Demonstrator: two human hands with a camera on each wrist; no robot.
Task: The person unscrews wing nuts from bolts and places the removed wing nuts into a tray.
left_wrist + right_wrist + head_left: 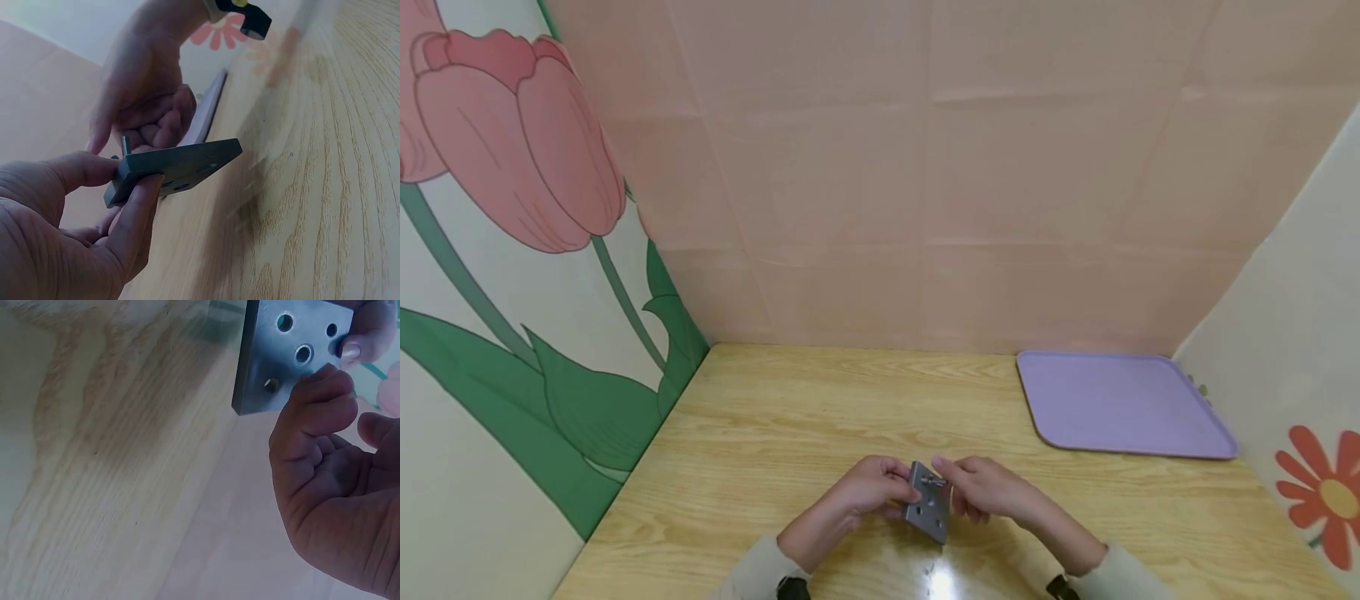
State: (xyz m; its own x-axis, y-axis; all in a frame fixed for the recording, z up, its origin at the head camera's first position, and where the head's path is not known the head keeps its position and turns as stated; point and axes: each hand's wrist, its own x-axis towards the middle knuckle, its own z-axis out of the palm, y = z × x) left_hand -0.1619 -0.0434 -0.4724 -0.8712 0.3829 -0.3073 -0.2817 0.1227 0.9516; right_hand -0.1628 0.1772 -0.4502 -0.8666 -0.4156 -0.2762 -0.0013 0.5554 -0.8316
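A flat grey metal plate (929,508) with several round holes is held tilted above the table. My left hand (880,487) grips one edge of it, thumb on one face and fingers on the other. Near that edge a small metal screw (125,145) sticks out of the plate. Beside the screw is my right hand (988,487), its thumb spread apart from loosely curled fingers. In the right wrist view its fingertips (340,394) overlap the face of the plate (290,356) and the screw is hidden.
A purple tray (1123,404) lies at the back right of the wooden table (820,400). A pinkish backdrop stands behind, with flower-patterned side walls left and right. Both wrists wear dark bands with pale sleeves above.
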